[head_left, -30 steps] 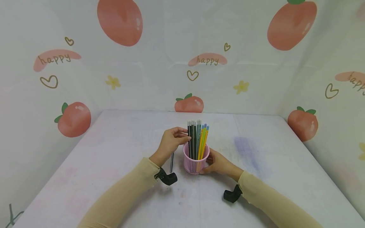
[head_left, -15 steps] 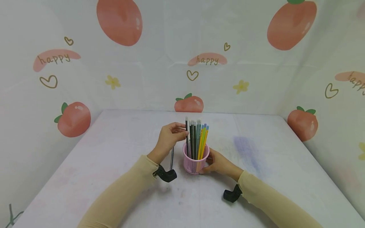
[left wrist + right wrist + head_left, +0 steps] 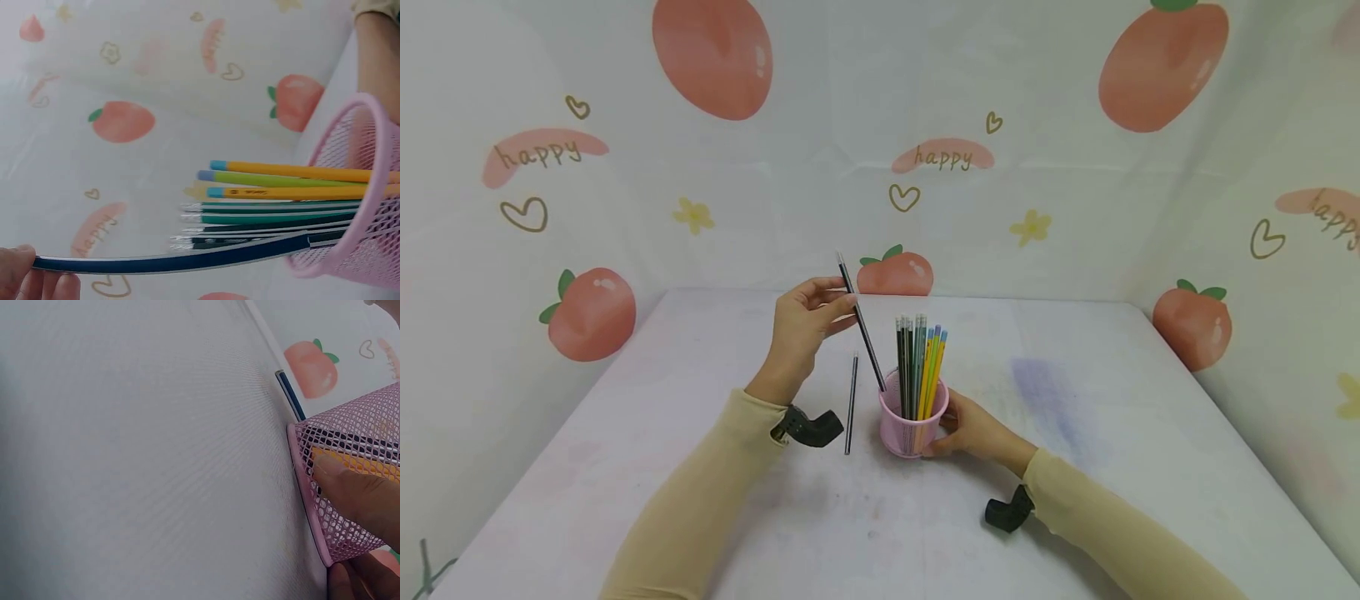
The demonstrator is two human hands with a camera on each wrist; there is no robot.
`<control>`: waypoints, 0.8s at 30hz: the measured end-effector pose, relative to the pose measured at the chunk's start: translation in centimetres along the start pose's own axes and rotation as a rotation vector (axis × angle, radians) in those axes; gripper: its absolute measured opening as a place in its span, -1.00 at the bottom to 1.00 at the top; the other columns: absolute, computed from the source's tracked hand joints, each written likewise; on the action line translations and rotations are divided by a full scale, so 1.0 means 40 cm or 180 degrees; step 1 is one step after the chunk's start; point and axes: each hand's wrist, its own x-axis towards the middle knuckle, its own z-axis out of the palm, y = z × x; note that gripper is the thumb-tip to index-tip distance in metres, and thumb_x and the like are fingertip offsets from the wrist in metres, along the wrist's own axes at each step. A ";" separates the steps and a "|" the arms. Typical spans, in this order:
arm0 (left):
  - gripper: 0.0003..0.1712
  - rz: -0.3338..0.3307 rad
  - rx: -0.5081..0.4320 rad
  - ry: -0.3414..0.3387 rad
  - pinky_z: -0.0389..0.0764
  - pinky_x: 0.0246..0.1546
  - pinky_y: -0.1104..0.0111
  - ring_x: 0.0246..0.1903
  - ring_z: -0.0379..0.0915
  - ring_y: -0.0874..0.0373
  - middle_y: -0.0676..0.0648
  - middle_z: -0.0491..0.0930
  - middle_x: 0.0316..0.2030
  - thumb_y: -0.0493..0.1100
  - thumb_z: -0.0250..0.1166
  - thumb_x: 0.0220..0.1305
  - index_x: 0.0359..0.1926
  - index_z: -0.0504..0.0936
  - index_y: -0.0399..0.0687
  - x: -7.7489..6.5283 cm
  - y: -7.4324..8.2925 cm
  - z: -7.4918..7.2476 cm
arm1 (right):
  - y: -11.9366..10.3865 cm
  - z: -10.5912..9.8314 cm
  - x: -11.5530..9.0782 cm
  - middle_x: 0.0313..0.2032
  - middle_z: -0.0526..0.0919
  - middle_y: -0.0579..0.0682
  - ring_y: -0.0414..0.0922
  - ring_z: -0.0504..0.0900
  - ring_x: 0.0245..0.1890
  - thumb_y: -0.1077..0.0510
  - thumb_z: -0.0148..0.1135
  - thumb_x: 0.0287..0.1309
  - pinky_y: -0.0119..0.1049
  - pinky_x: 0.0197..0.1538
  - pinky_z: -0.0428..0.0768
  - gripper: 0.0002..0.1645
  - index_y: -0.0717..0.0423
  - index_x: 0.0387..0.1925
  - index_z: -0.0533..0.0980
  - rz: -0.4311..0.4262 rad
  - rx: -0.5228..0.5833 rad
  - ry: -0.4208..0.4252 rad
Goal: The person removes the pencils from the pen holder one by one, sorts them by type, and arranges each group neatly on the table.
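Note:
My left hand (image 3: 808, 325) pinches a dark pencil (image 3: 863, 332) near its upper end. The pencil slants down to the right, its lower end by the left rim of a pink mesh pencil cup (image 3: 887, 421). Dark, green and yellow pencils (image 3: 275, 190) stand in the cup, most with their eraser ends up. Low on the cup's right side, my right hand (image 3: 981, 429) grips it; in the right wrist view the thumb (image 3: 350, 487) lies on the mesh. Another dark pencil (image 3: 851, 404) lies on the table left of the cup.
The white table (image 3: 662, 442) has a bluish smudge (image 3: 1048, 396) right of the cup. A white cloth wall (image 3: 790, 192) with fruit prints stands behind. Each wrist wears a black camera mount (image 3: 812, 427).
My left hand has drawn one dark pencil up from among the others and carried it up and left, so it now tilts. My right hand keeps its hold on the cup.

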 end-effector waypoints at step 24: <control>-0.56 -0.0251 0.0671 0.0121 0.71 -0.32 0.41 -0.46 0.62 0.29 0.02 0.63 -0.38 -0.35 0.31 0.23 0.13 0.53 -0.36 0.034 -0.078 -0.089 | 0.006 -0.001 0.003 0.36 0.29 0.27 0.22 0.32 0.34 0.36 0.53 -0.18 0.07 0.40 0.25 0.19 0.30 0.44 0.04 -0.0062 -0.0023 -0.0012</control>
